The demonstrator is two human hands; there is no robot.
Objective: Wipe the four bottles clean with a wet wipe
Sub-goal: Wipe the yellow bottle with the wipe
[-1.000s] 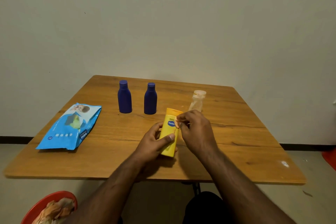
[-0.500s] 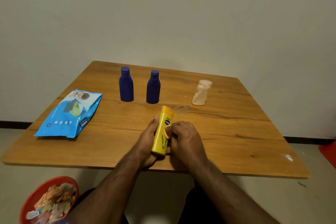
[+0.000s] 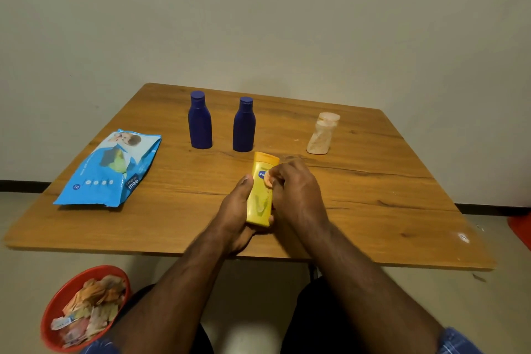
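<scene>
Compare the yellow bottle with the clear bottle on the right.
The yellow bottle is opaque, tilted and held in both hands; the clear bottle is see-through, upright and untouched on the table. The yellow one looks larger. Both are capped.

A wooden table (image 3: pixel 373 210) with a warm grain stands against a pale wall. Two dark blue bottles (image 3: pixel 200 121) (image 3: pixel 244 124) stand upright side by side toward its far edge, with a small clear bottle (image 3: pixel 322 134), its contents pale orange, upright well to their right. A blue pack of wet wipes (image 3: pixel 110 168) lies flat near the left edge. A small white mark (image 3: pixel 463 237) shows close to the near right corner. On the floor at lower left, a red bowl (image 3: pixel 51 307) holds crumpled scraps.
</scene>
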